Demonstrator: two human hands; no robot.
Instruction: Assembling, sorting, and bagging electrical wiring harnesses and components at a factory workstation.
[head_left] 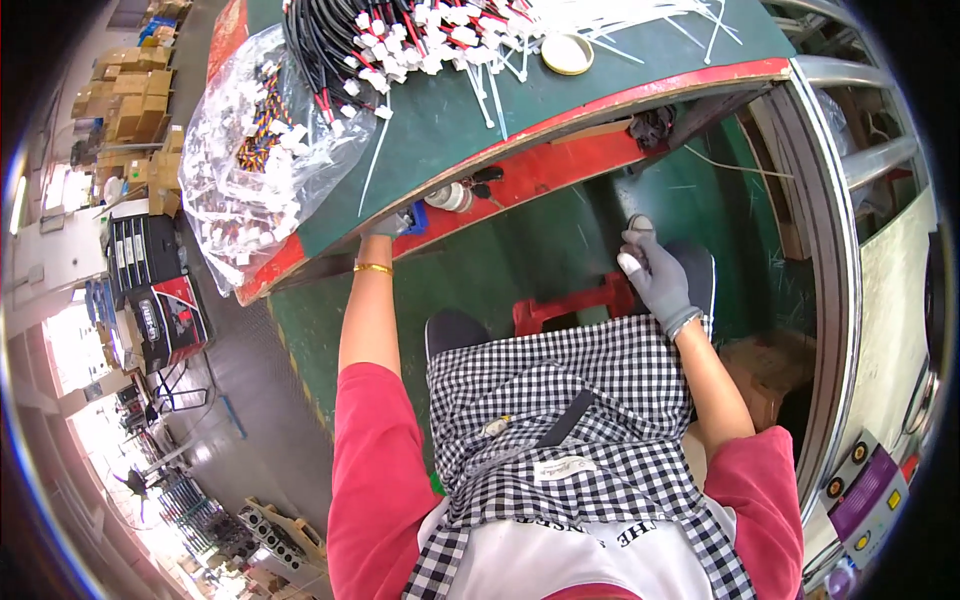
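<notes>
Item one: the crumpled clear plastic bag (262, 150) lies at the left end of the bench, overhanging its edge, and holds loose white plastic connectors with short coloured wires.

Item two: beside it, farther along the top, a bundle of black and red wire harnesses with white plug ends (385, 45) lies spread on the bench, touching the bag's upper side. White cable ties (640, 22) lie scattered to the right of the bundle, and a round cream-coloured lid or tape roll (567, 54) rests among them.

Item three: the green-topped workbench with a red front edge (560, 110) carries all of the above.

Your left hand (388, 226), in a grey glove with a gold bangle at the wrist, reaches up under the bench's front edge; its fingers are hidden there, so whether it grips anything cannot be told.

Your right hand (655, 270), in a grey glove with white fingertips, is loosely curled below the bench, possibly pinching a small pale object, though the view is too poor to be sure.

Below: a green floor (560, 250) and a red plastic stool (570, 305) past your knees.

Room: stacked brown cardboard boxes (130, 95) at far left.
</notes>
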